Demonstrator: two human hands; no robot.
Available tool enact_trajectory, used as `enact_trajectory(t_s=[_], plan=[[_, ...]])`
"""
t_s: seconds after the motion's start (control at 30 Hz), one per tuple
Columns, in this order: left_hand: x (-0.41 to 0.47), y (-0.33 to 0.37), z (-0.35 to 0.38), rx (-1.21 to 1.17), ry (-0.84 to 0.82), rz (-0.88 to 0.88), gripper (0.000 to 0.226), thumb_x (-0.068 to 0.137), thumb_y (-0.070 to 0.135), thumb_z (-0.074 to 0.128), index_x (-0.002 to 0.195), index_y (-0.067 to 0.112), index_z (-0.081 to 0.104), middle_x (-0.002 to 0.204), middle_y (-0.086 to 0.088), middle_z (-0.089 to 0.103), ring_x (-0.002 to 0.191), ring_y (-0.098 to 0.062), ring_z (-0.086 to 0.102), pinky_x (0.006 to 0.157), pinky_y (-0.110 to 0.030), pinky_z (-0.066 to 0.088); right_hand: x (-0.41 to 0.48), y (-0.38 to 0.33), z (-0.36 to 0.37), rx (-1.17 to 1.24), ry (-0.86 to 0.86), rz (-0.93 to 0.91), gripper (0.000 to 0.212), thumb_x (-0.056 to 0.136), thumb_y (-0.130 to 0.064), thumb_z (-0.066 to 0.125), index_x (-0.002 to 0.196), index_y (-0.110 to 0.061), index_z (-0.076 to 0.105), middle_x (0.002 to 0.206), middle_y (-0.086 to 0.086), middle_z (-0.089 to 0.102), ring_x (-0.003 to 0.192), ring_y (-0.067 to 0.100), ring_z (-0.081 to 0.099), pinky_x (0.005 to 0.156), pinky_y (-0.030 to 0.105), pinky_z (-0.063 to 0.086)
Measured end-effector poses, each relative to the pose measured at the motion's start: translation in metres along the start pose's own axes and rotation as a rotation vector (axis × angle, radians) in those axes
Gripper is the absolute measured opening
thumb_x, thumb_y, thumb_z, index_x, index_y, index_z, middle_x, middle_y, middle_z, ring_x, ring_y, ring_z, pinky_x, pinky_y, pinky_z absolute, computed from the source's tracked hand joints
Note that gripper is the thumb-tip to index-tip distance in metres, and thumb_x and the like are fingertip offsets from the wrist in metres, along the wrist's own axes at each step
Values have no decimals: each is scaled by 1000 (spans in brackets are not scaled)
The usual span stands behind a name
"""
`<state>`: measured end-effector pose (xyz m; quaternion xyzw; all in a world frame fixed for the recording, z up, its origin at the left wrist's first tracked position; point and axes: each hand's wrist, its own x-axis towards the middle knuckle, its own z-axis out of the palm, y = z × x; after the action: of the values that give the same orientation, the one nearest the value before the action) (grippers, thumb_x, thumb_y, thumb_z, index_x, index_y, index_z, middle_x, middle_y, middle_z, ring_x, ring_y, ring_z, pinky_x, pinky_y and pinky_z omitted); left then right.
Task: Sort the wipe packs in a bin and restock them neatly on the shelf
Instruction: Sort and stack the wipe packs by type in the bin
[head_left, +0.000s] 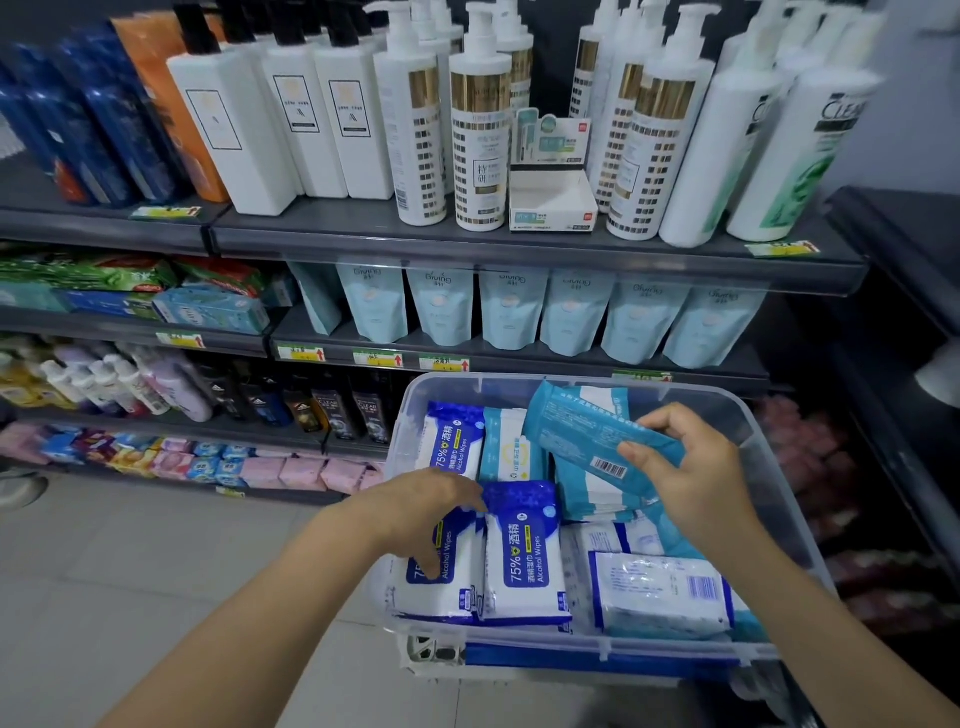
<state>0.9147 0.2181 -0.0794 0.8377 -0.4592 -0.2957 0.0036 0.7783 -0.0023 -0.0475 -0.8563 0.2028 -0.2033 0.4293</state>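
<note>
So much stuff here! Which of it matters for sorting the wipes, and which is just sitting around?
Part of the job:
clear plastic bin
alcohol wipe packs
teal wipe pack in the right hand
left hand

Just shelf stock:
pump bottles
pale blue refill pouches
cardboard display box

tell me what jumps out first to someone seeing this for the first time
The clear plastic bin at lower right, packed with wipe packs, draws the eye first. Above it the right hand holds up a teal wipe pack, barcode showing, while the left hand rests on the blue and white alcohol wipe packs at the bin's near left. Behind, tall white pump bottles line the top shelf.
</note>
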Motion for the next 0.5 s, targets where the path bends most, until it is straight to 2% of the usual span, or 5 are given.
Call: enact_trajectory(t_s=[0.17, 0.27, 0.37, 0.43, 0.5], plan=[[-3, -5, 4, -111, 9, 18, 75, 71, 24, 82, 135, 35, 45, 146, 16, 35, 133, -8, 34, 99, -20, 35, -5, -1, 0, 27, 6, 9, 8, 86, -11, 65, 83, -11, 57, 80, -5, 64, 74, 8, 62, 46, 10, 43], [-7, -3, 2, -366, 169, -37, 62, 81, 33, 73, 137, 32, 45, 142, 14, 41, 131, -9, 39, 96, -18, 36, -7, -2, 1, 38, 30, -16, 8, 85, -11, 66, 83, -11, 59, 80, -4, 65, 73, 6, 62, 49, 11, 44], [-7, 16, -3, -1052, 431, -101, 45, 93, 42, 49, 132, 20, 50, 129, 5, 58, 122, -15, 54, 95, -23, 46, -8, -5, 3, -14, 92, -191, 8, 81, -5, 69, 81, -12, 64, 78, -5, 67, 72, 6, 60, 57, 9, 44], [0, 33, -9, -1657, 380, -150, 51, 93, 51, 37, 119, 12, 56, 115, -7, 68, 103, -19, 67, 79, -27, 57, -8, -6, 5, -73, 80, -379, 7, 77, -2, 69, 80, -9, 69, 80, -3, 68, 79, 5, 60, 70, 9, 47], [6, 46, -13, -1885, 287, -203, 51, 93, 51, 42, 113, 7, 58, 110, -16, 69, 89, -21, 71, 66, -28, 59, -7, -3, 8, -154, 12, -511, 15, 73, 3, 63, 80, -7, 72, 82, 1, 70, 84, 5, 59, 79, 13, 48]])
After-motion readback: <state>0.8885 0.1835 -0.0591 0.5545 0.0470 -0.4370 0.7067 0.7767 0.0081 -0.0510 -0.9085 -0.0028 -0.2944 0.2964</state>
